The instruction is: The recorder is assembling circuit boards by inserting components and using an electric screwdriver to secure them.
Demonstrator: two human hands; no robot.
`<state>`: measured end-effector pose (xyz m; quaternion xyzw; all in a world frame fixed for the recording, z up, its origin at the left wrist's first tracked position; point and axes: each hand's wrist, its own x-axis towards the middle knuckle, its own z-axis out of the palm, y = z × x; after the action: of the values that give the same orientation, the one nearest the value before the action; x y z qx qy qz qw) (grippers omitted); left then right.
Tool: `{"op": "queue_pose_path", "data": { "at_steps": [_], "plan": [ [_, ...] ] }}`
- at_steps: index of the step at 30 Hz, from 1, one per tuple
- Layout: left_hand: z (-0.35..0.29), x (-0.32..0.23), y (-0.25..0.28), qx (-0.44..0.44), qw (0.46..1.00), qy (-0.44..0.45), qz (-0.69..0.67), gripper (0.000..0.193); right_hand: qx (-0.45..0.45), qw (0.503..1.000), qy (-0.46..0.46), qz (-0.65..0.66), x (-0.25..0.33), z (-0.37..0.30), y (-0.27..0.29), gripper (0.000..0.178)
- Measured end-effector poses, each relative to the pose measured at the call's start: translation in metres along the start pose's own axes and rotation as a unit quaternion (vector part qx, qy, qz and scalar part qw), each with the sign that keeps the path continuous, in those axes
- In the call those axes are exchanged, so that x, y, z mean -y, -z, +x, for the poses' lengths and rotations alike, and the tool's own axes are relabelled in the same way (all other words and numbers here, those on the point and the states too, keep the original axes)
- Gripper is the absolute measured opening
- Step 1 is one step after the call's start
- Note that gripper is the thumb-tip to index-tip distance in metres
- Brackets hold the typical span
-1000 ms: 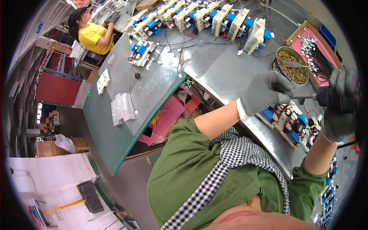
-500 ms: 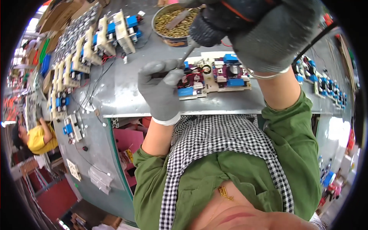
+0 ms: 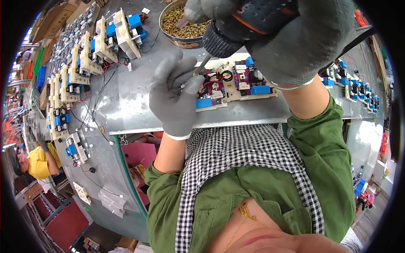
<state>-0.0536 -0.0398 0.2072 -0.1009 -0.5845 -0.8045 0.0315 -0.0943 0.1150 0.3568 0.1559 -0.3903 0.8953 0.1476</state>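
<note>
My right hand (image 3: 291,46), in a grey glove, grips a black power screwdriver (image 3: 228,36) with an orange stripe. Its bit (image 3: 205,63) slants down to the left edge of a circuit-board assembly (image 3: 230,90). Purple boards, blue blocks and a cream plastic base make up this assembly, which lies flat on the metal bench. Beside the bit's tip, my gloved left hand (image 3: 173,97) is closed, thumb and fingers curled together at the assembly's left edge. What they pinch, if anything, is too small to make out.
Behind the assembly stands a round tin (image 3: 182,42) of brass-coloured screws. Finished-looking modules (image 3: 90,59) line the bench's left side, with loose cables (image 3: 99,90) nearby. More modules (image 3: 352,86) stand at right. A person in yellow (image 3: 40,162) works at far left.
The screwdriver has come lower and slightly left, its bit closer to the assembly's left edge. My left hand has shifted slightly left, its fingers now curled nearer the bit's tip.
</note>
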Motion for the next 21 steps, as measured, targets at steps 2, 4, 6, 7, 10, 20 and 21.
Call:
{"op": "queue_pose_path", "data": {
  "at_steps": [2,4,6,7,10,20,21],
  "plan": [
    [0.014,-0.003,0.004,0.079,0.926,-0.22,0.298,0.103,0.0,0.998,-0.044,0.037,0.002,0.001,0.002,0.043],
    [0.008,-0.012,0.013,0.162,0.875,-0.14,0.435,0.117,-0.005,0.994,-0.081,0.067,0.005,0.001,0.008,0.043],
    [0.007,-0.018,0.017,0.216,0.807,-0.165,0.524,0.105,0.084,0.954,0.104,-0.268,-0.006,0.0,0.032,0.027],
    [0.004,-0.019,0.018,0.245,0.784,-0.179,0.542,0.092,0.068,0.905,0.168,-0.385,-0.009,0.0,0.03,0.024],
    [0.002,-0.02,0.02,0.278,0.77,-0.181,0.544,0.069,-0.045,0.944,-0.076,-0.317,-0.009,-0.008,0.024,0.03],
    [0.005,-0.023,0.022,0.296,0.776,-0.162,0.534,0.055,-0.067,0.919,-0.057,-0.385,-0.013,-0.029,0.017,0.015],
    [0.005,-0.023,0.023,0.296,0.776,-0.162,0.533,0.055,-0.086,0.915,-0.074,-0.387,-0.014,-0.029,0.016,0.013]
  ]
}}
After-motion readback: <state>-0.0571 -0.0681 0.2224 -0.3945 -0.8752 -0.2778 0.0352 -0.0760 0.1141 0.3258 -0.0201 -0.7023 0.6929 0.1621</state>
